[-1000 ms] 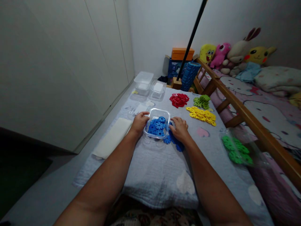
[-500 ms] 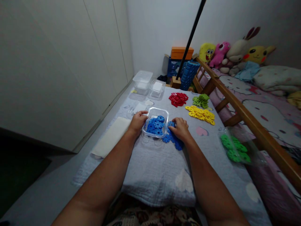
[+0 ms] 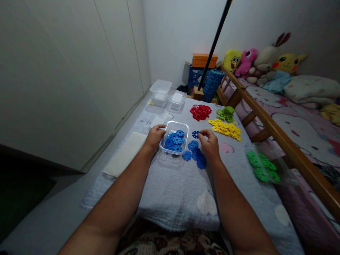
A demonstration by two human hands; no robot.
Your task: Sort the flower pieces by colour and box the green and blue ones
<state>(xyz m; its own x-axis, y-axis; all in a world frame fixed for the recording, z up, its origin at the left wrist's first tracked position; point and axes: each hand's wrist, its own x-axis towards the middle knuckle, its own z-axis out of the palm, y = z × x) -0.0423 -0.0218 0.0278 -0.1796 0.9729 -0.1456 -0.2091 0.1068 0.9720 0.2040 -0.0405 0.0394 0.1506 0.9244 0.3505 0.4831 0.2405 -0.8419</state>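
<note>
A clear plastic box (image 3: 186, 128) with several blue gear-shaped discs (image 3: 174, 140) in it rests on a pale quilt (image 3: 175, 191). My left hand (image 3: 154, 137) grips the box's left rim. My right hand (image 3: 210, 142) pinches one blue disc (image 3: 196, 134) just right of the box, lifted a little off the quilt. More loose blue discs (image 3: 196, 155) lie beside and under that hand.
Piles of red discs (image 3: 200, 111), light green discs (image 3: 226, 114) and yellow discs (image 3: 225, 128) lie farther back. A clear bag of green discs (image 3: 261, 169) sits at the right by a wooden bed rail (image 3: 278, 136). Two empty clear boxes (image 3: 168, 95) stand at the back. A white folded cloth (image 3: 124, 154) lies left.
My right hand has lifted from the loose blue pile and now pinches a single blue disc beside the box. My left hand stays on the box's rim.
</note>
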